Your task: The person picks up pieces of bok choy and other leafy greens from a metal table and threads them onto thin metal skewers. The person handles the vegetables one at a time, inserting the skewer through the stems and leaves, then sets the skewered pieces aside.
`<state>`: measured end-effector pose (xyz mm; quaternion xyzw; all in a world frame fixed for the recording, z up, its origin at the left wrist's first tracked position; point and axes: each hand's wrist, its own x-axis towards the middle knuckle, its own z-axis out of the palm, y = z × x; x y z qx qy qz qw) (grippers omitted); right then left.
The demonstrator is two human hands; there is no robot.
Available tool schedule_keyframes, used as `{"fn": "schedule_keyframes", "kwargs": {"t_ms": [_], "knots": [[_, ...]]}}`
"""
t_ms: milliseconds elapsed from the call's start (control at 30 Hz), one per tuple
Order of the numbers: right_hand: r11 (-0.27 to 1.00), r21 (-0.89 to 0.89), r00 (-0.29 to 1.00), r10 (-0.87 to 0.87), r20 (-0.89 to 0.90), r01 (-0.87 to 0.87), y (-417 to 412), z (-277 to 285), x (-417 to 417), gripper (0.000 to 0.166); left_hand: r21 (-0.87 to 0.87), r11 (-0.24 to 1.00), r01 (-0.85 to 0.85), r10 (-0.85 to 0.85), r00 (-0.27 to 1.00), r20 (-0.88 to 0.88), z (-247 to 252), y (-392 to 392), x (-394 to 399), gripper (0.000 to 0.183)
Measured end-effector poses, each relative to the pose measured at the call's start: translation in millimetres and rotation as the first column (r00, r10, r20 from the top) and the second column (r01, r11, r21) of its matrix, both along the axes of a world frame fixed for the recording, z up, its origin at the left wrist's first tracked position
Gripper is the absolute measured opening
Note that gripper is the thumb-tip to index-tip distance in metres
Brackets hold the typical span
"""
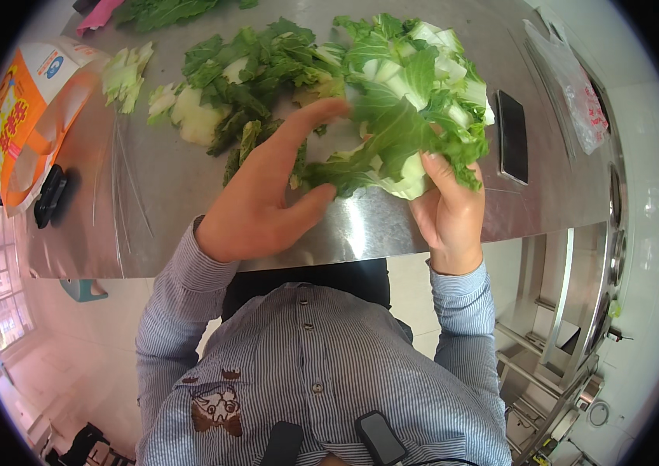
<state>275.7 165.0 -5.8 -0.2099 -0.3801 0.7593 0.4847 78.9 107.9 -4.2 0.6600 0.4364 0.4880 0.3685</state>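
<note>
In the head view my right hand [452, 204] grips a cabbage leaf [396, 137] by its pale base, thumb on top. The leaf's green frills spread toward my left hand [265, 186], which is slightly blurred, with thumb and fingers apart around the leaf's left side. Whether those fingertips touch it I cannot tell. Just beyond the held leaf lies a heap of green and white leaf pieces [446, 64], partly hidden by it. Darker, wilted leaves [248, 76] are piled past my left hand, with a pale leaf base [198, 116] at their near side.
All this rests on a stainless steel table [382, 233]. To the right lie a smartphone [513, 137] and a clear plastic bag [580, 105]. On the left are an orange-and-white bag [32, 128], a black object [50, 195], thin wires [125, 180] and loose pale leaves [126, 76].
</note>
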Motion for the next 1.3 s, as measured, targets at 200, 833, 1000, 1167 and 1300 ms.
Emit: {"fn": "schedule_keyframes", "kwargs": {"t_ms": [200,833,1000,1167,1300], "knots": [[0.979,-0.166,0.989,0.102,-0.106,-0.118,-3,-5,-7,0.032,-0.204,0.979,-0.019,0.018,1.000,-0.004,3,5,17,0.047],[0.999,0.045,0.995,0.019,0.103,-0.024,-4,-17,-7,0.026,-0.108,0.993,-0.047,0.028,0.984,-0.178,1,3,18,0.026],[0.990,0.132,0.950,-0.077,0.302,0.038,-3,-12,-9,0.019,-0.085,0.996,0.006,-0.019,0.987,-0.160,3,6,18,0.023],[0.982,0.173,0.949,-0.123,0.289,0.074,-5,-9,-15,0.017,-0.086,0.996,-0.027,0.016,0.992,-0.128,2,4,23,0.023],[0.976,0.207,0.951,-0.125,0.282,0.067,-6,-12,-14,0.016,-0.241,0.971,0.004,-0.032,0.993,-0.113,4,5,23,0.021]]}}
